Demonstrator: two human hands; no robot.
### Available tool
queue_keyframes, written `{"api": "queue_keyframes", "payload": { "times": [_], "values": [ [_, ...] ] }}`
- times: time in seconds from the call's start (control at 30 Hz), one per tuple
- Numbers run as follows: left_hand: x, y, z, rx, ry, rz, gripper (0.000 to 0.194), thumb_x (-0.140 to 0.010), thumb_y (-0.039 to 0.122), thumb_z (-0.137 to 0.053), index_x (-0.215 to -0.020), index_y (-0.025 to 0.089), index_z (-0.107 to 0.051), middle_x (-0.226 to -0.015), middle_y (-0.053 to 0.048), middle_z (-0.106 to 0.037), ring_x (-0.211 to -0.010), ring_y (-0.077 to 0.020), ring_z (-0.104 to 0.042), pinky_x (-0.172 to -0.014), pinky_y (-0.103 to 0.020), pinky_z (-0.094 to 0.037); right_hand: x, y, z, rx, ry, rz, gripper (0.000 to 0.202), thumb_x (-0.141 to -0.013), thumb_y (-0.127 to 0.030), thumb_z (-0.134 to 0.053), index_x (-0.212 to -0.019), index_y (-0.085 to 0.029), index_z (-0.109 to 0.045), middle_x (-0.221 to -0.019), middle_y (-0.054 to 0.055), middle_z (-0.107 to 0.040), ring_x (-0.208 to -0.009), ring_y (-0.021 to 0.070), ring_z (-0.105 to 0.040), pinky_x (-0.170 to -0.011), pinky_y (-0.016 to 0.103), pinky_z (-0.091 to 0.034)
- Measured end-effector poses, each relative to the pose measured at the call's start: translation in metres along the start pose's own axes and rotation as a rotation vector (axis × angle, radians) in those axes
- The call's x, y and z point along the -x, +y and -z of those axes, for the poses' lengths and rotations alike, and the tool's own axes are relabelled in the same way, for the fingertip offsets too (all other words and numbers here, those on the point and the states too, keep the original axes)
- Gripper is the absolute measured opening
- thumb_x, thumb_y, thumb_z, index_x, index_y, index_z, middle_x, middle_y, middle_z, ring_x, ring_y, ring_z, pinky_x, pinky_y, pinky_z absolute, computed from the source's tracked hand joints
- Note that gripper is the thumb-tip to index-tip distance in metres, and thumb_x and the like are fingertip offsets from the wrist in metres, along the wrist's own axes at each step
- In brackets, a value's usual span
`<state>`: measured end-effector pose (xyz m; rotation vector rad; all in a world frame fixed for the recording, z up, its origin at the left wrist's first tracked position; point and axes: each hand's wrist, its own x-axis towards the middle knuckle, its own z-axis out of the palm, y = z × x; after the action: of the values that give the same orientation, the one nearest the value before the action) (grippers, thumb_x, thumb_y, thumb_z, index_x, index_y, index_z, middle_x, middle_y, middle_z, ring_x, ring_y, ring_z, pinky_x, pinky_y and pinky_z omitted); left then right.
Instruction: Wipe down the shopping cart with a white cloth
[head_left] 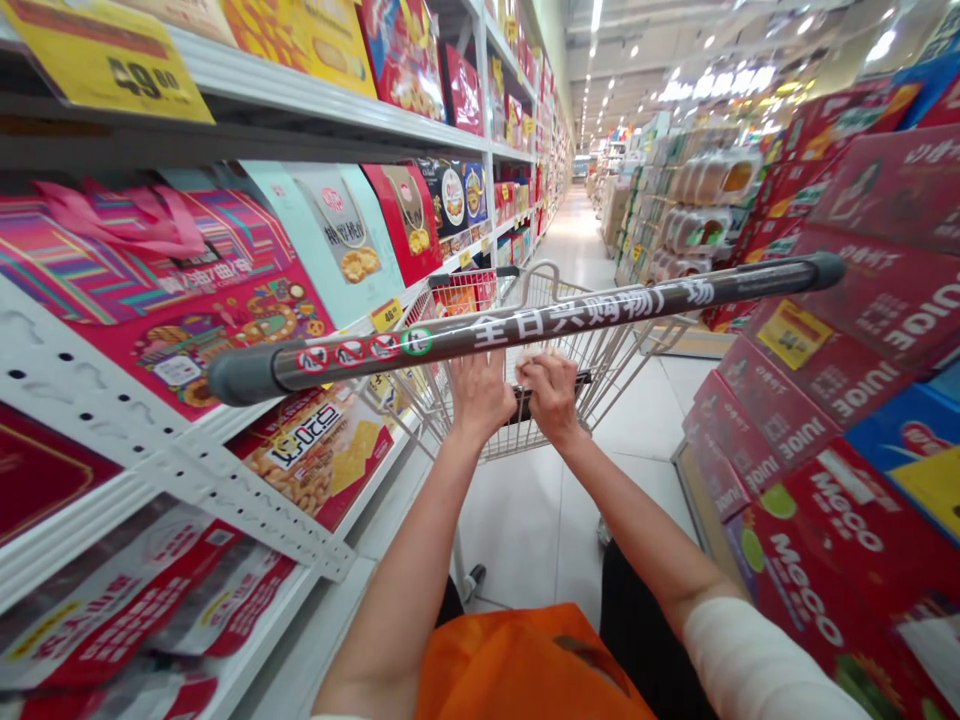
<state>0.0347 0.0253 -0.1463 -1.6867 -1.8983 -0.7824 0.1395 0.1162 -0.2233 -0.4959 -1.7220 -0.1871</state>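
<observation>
- Can't really see the fingertips of the left hand (480,398) from here, they go up behind the handlebar (525,328). Fingers look fairly straight, but no way to tell if it's gripping anything.
- Right hand (553,392) is just beside it with the fingers curled in. Something small and pale shows by the fingertips, too unclear to name, so I can't say whether it's actually holding it.
- There's a black piece (523,404) between the two hands, mostly covered by them. Can't make out its shape.
- Some red and orange packs (461,297) show through the wires. In the basket or on the shelf behind? Can't tell.
- Big yellow price tag (120,62) up top is cut off by the edge, and the far end of the aisle is all glare and blur.
- The shopping cart (619,358) itself: silvery wire basket, right in front of the person, between the snack shelf (270,85) and the stacked red boxes (840,350).
- Handlebar's dark brown with grey end caps, white Chinese lettering, three red-ringed icons and a green one. Sits at a slant from where I am.
</observation>
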Motion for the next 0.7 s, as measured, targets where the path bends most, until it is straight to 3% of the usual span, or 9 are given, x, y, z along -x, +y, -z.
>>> {"api": "queue_keyframes", "payload": {
  "times": [0.13, 0.3, 0.4, 0.5, 0.6, 0.7],
  "values": [
    [0.022, -0.003, -0.002, 0.008, 0.186, 0.102, 0.063, -0.077, 0.017, -0.053, -0.139, 0.016, -0.050, -0.140, -0.018, -0.050, -0.141, -0.0361, -0.037, -0.120, -0.056, -0.025, -0.020, -0.007, -0.007, 0.028, 0.055, -0.004, 0.029, -0.097, -0.017, -0.045, -0.116, -0.025, -0.066, -0.118, 0.011, -0.065, -0.118, 0.0249, -0.054, -0.106, 0.046, -0.042],
    [0.057, -0.024, -0.002, 0.000, 0.372, 0.218, 0.062, -0.080, 0.016, -0.053, -0.141, 0.019, -0.045, -0.144, -0.019, -0.042, -0.143, -0.0342, -0.034, -0.120, -0.055, -0.027, 0.031, -0.005, -0.021, -0.021, -0.129, 0.121, 0.037, -0.096, -0.015, -0.042, -0.125, -0.021, -0.063, -0.117, 0.013, -0.068, -0.115, 0.0254, -0.058, -0.104, 0.046, -0.044],
    [0.065, -0.040, -0.004, 0.069, 0.347, 0.219, 0.065, -0.080, 0.015, -0.051, -0.144, 0.017, -0.038, -0.144, -0.020, -0.041, -0.141, -0.0313, -0.039, -0.118, -0.052, -0.033, 0.042, -0.005, -0.022, -0.039, -0.072, 0.112, 0.036, -0.096, -0.012, -0.043, -0.124, -0.021, -0.063, -0.114, 0.013, -0.068, -0.113, 0.0244, -0.059, -0.101, 0.045, -0.047],
    [0.065, -0.048, -0.008, 0.106, 0.273, 0.233, 0.065, -0.081, 0.015, -0.050, -0.145, 0.018, -0.036, -0.146, -0.020, -0.043, -0.142, -0.0296, -0.041, -0.118, -0.052, -0.032, 0.016, -0.010, -0.022, -0.038, 0.017, 0.080, 0.031, -0.097, -0.017, -0.051, -0.124, -0.024, -0.064, -0.117, 0.012, -0.066, -0.116, 0.0246, -0.056, -0.104, 0.044, -0.047],
    [0.062, -0.048, -0.011, 0.151, 0.236, 0.278, 0.067, -0.081, 0.016, -0.050, -0.146, 0.018, -0.036, -0.150, -0.020, -0.042, -0.145, -0.0288, -0.037, -0.119, -0.051, -0.031, -0.009, -0.014, -0.030, -0.031, -0.008, 0.042, 0.032, -0.097, -0.022, -0.055, -0.127, -0.028, -0.064, -0.122, 0.010, -0.067, -0.120, 0.0248, -0.054, -0.107, 0.044, -0.042],
    [0.062, -0.049, -0.012, 0.206, 0.219, 0.279, 0.068, -0.080, 0.014, -0.050, -0.147, 0.017, -0.036, -0.149, -0.019, -0.044, -0.144, -0.0286, -0.038, -0.118, -0.050, -0.032, 0.000, -0.016, -0.041, 0.044, -0.052, -0.001, 0.029, -0.098, -0.025, -0.055, -0.125, -0.031, -0.066, -0.121, 0.008, -0.070, -0.117, 0.0253, -0.056, -0.110, 0.049, -0.034]
  ]
}}
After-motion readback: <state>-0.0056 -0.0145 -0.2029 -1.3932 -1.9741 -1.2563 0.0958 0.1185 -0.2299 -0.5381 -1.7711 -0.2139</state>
